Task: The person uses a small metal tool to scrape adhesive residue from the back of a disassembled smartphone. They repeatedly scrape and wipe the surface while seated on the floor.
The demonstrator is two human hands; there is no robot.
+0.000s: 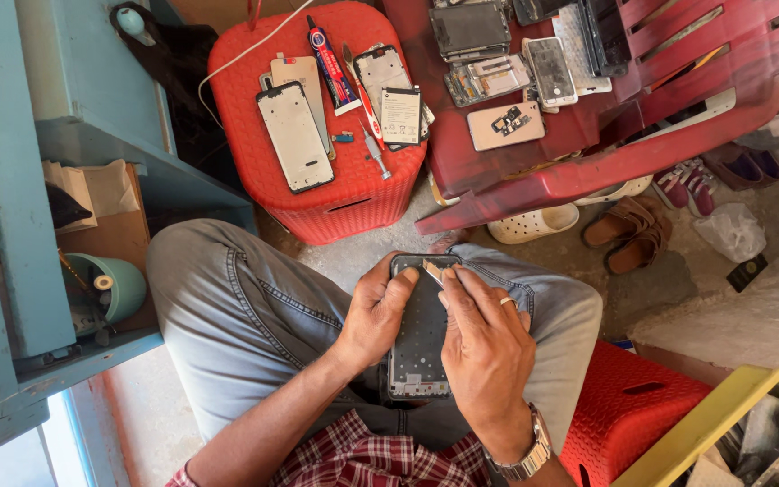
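Both hands meet over the lap, left hand (373, 316) gripping, right hand (484, 347) pinching.

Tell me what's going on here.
A seated person holds a dark phone frame on their lap. The left hand steadies its upper edge, while the right hand presses a small flat piece near its top. More phone parts lie on a red stool and a red chair in front.

A dark, opened phone frame (419, 334) lies lengthwise on the person's lap, inner side up, with a small tan strip (433, 269) at its top edge.
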